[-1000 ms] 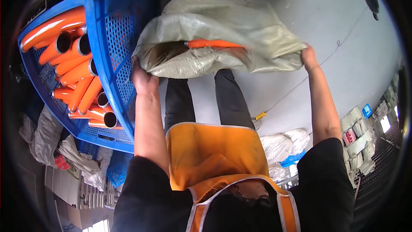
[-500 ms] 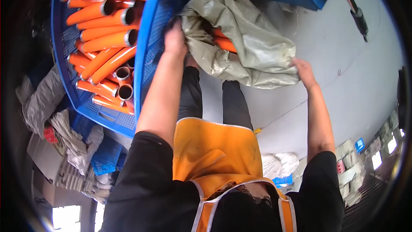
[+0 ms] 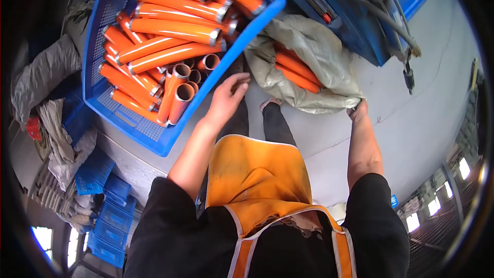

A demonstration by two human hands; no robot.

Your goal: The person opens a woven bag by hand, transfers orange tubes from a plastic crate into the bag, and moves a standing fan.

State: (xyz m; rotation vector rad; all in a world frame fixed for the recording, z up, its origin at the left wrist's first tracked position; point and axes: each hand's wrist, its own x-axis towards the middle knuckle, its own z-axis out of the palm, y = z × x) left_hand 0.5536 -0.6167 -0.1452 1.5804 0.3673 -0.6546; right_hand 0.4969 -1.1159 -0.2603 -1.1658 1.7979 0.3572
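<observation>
A grey-green woven sack (image 3: pixel 337 72) stands with its mouth open in front of my legs, and orange tubes (image 3: pixel 297 72) lie inside it. My right hand (image 3: pixel 358 110) grips the lower right part of the sack's rim. My left hand (image 3: pixel 230 95) is off the sack, between it and the crate, with fingers apart and nothing held. The blue crate (image 3: pixel 234 54) on the left holds several orange curved tubes (image 3: pixel 175 28) with metal rings at their ends.
A blue machine or bench with metal rods (image 3: pixel 355 15) is beyond the sack at the upper right. Pale floor (image 3: pixel 411 123) extends to the right. Stacked blue crates (image 3: pixel 110 221) and grey sacks (image 3: pixel 46 80) sit at the left.
My left hand has let go of the sack's rim. The view has turned, so the crate shows more fully and the sack appears further right; my right hand still holds its edge.
</observation>
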